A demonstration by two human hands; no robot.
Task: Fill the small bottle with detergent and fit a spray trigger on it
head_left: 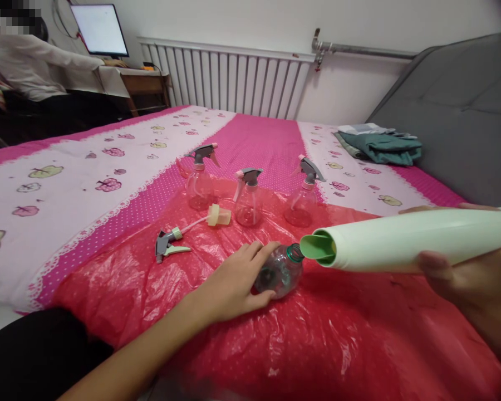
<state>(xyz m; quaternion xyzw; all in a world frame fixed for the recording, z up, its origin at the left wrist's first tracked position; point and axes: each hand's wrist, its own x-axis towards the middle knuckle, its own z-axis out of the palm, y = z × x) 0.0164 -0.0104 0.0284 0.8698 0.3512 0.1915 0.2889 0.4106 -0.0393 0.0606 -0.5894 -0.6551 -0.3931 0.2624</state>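
My left hand [236, 284] is wrapped round a clear round spray bottle body [284, 274] with a green threaded neck, tilted to the right on the red plastic sheet [217, 351]. My right hand [451, 284] grips a large pale green bottle [384, 239], held level from the right. Its green pouring spout [314, 247] is at the clear bottle's mouth; whether they touch, I cannot tell. Left of my left hand lies a grey and green trigger sprayer head [166, 245]. Its tube leads to a pale yellow translucent cup-like piece [219, 215].
Three clear spray bottles with grey and pink heads stand behind: a left one [199, 184], a middle one [249, 200] and a right one [304, 195]. Folded clothes [379, 145] lie on the bed near the grey headboard [463, 117]. A person [29, 61] sits at a desk.
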